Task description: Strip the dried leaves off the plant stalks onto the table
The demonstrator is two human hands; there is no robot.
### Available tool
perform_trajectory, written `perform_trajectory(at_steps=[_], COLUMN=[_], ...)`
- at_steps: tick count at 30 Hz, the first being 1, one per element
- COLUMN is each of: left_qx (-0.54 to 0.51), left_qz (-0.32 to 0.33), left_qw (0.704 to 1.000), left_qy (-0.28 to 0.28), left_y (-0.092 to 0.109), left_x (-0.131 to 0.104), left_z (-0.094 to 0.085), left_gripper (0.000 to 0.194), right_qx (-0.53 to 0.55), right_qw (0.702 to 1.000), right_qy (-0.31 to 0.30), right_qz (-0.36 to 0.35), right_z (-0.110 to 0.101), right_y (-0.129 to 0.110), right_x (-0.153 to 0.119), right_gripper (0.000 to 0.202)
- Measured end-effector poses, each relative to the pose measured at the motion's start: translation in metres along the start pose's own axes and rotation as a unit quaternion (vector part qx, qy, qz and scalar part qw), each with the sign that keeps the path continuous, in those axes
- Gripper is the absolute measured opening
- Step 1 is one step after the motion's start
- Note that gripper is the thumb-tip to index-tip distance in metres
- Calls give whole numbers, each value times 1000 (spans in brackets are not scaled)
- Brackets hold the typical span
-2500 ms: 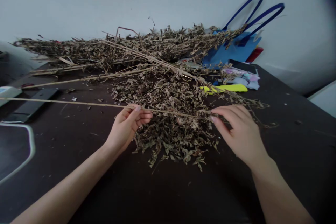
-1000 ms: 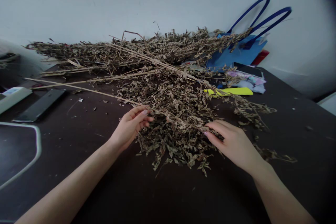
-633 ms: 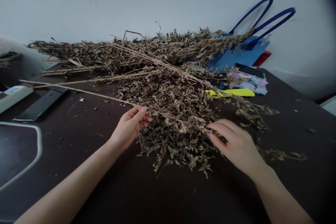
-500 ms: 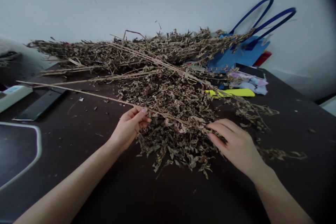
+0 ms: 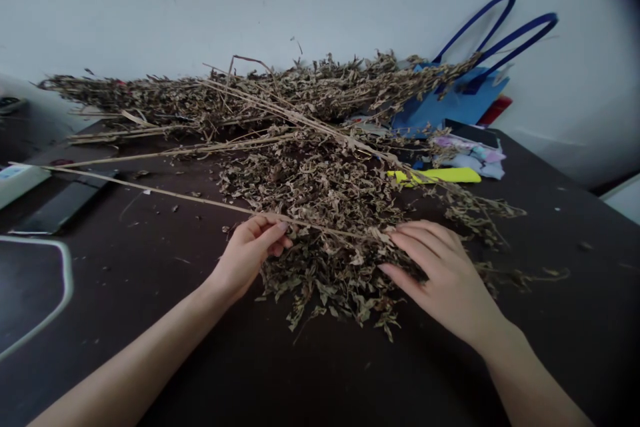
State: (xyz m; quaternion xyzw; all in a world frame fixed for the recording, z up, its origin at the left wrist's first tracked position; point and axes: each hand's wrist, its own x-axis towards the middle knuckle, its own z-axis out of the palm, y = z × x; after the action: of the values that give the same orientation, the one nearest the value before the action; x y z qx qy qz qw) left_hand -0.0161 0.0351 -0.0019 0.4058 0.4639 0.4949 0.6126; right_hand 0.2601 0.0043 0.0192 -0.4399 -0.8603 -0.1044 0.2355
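My left hand [image 5: 245, 250] pinches a long, thin dried plant stem [image 5: 185, 196] between thumb and fingers. The bare end of the stem points far left, and its leafy part runs right over a heap of crumbled dried leaves [image 5: 320, 190]. At the heap's right side is my right hand [image 5: 447, 273], its thumb and fingers apart, fingertips at the leafy end of the stem. Its palm side is hidden. Behind the heap, more dried stalks [image 5: 320, 123] lie crosswise.
A large bundle of dried plants [image 5: 165, 97] lies along the wall. Back right are a blue bag [image 5: 445, 107], a yellow strip [image 5: 450, 175] and a patterned cloth [image 5: 475, 157]. On the left are a black phone-like slab [image 5: 60, 203], a white power strip [image 5: 23, 183] and a white cable [image 5: 67, 273].
My right hand has opened, its thumb moving away from the fingers, and has shifted slightly left. My left hand keeps the stem, which sits slightly lower.
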Motion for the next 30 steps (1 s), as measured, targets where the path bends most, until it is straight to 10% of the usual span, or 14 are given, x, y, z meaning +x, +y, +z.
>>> perform_trajectory(at_steps=[30], left_qx=[136], left_qz=[56], left_qw=[989], left_qy=[-1], left_y=[1], left_x=[-3], left_z=[0], left_gripper=[11], right_qx=[21], right_qw=[1000], right_qy=[-8], right_qz=[5], right_z=[14], right_y=[-3], right_x=[-8], right_gripper=[12])
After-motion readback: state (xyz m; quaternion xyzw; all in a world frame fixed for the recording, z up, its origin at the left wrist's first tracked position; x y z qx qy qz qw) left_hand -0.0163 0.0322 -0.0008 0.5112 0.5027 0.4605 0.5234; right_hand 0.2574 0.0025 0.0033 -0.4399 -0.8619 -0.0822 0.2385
